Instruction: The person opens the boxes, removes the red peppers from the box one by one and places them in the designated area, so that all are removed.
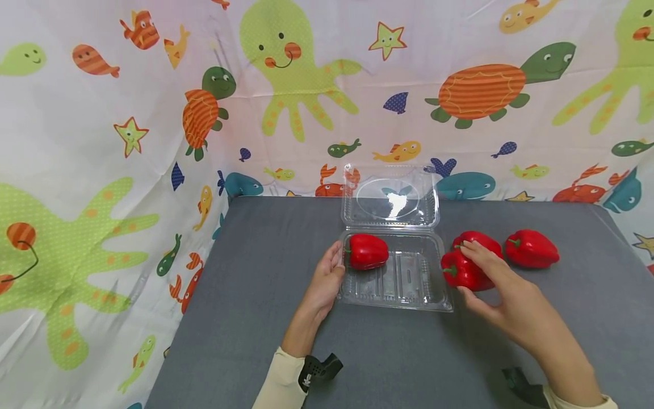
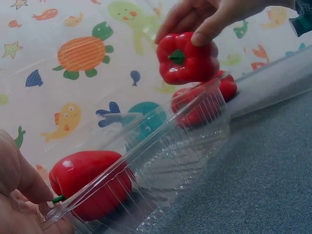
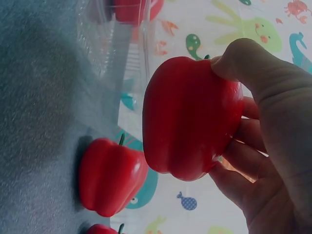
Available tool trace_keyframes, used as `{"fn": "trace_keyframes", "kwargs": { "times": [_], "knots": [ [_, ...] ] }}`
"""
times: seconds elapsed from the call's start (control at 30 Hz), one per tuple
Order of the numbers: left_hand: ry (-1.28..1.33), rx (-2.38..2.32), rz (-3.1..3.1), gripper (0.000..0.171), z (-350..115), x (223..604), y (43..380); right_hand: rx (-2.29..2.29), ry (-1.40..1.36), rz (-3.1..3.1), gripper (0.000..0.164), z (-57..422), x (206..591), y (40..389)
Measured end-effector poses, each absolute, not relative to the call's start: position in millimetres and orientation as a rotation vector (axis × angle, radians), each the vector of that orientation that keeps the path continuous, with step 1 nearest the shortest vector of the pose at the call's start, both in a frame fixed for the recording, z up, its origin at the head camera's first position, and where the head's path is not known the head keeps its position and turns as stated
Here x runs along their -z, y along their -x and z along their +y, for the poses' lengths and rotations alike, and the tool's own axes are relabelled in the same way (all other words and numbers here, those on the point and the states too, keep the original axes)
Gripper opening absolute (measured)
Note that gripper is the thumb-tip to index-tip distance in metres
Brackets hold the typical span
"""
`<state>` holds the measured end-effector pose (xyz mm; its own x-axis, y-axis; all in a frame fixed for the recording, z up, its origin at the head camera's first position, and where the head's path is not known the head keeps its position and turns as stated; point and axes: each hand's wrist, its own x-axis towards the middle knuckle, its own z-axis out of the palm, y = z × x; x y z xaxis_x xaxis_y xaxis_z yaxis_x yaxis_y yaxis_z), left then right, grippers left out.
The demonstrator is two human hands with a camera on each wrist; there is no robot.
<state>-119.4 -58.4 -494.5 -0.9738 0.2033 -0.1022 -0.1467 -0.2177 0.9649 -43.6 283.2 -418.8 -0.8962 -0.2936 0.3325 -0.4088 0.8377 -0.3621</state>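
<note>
In the head view, a hinged clear plastic container (image 1: 409,287) lies with its lid (image 1: 390,199) raised at the back. My left hand (image 1: 323,284) grips the container's left wall. Just inside that wall lies a red bell pepper (image 1: 368,251), stem toward the hand. To the right of the container, my right hand (image 1: 521,301) holds a second red bell pepper (image 3: 190,122) between thumb and fingers, raised off the table. Below it, partly covered in the head view, is another red bell pepper (image 3: 112,175). One more red bell pepper (image 1: 532,249) sits farther right.
The grey tabletop (image 1: 245,329) carries everything. A white curtain (image 1: 317,51) printed with sea animals hangs behind and along the left side. Black straps with small devices (image 1: 319,370) circle the wrists over cream sleeves.
</note>
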Motion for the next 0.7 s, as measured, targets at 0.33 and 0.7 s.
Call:
{"fn": "trace_keyframes", "kwargs": {
  "times": [0.33, 0.7],
  "knots": [
    [-0.058, -2.289, 1.799, 0.066, -59.2, 491.8, 118.7, -0.631, -0.438, -2.812, 0.109, 295.8, 426.8, 39.1],
    [-0.058, -2.294, 1.783, 0.067, -60.1, 493.6, 119.2, -0.670, -0.367, -2.899, 0.103, 308.0, 440.7, 38.6]
  ]
}}
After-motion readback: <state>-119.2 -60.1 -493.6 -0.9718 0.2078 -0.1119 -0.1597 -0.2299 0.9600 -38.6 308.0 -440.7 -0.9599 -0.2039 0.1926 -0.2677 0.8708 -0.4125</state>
